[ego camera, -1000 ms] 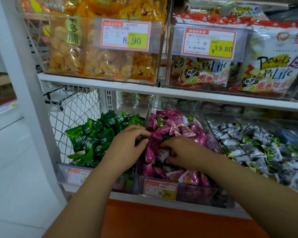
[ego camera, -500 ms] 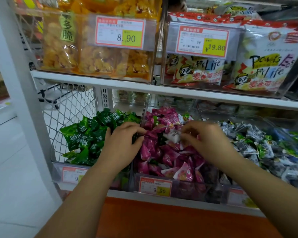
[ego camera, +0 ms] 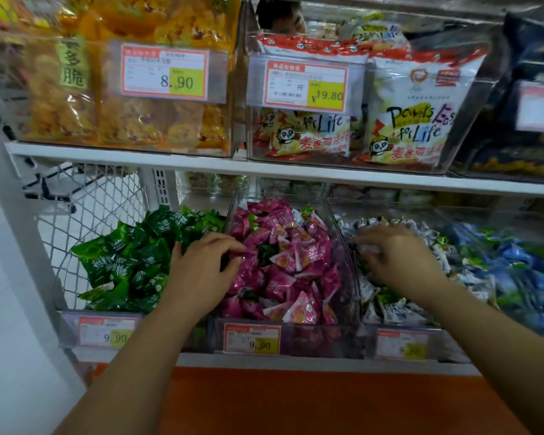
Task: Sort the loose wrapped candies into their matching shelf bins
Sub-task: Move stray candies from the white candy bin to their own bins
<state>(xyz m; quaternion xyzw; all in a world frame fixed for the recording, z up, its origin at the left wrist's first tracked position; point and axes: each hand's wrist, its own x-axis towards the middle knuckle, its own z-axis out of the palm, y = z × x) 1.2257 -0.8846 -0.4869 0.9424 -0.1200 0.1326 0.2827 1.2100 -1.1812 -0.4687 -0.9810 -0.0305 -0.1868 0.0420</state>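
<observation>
Upper shelf (ego camera: 296, 175), far side: we note a clear box of yellow fried snacks (ego camera: 123, 120) at left, tagged 8.90 (ego camera: 165, 72). Right of it are white-and-red snack bags (ego camera: 412, 120) behind a 19.80 tag (ego camera: 307, 86), then dark packets (ego camera: 515, 146). White wire mesh (ego camera: 85, 221) at left. Orange panel (ego camera: 296, 400) nearest us. Pale floor (ego camera: 10, 340) lower left.

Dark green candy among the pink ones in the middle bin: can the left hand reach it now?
Probably yes. The left hand rests at the left edge of the middle bin, fingertips close beside the dark green candy, which shows among the pink candies with nothing over it.
</observation>
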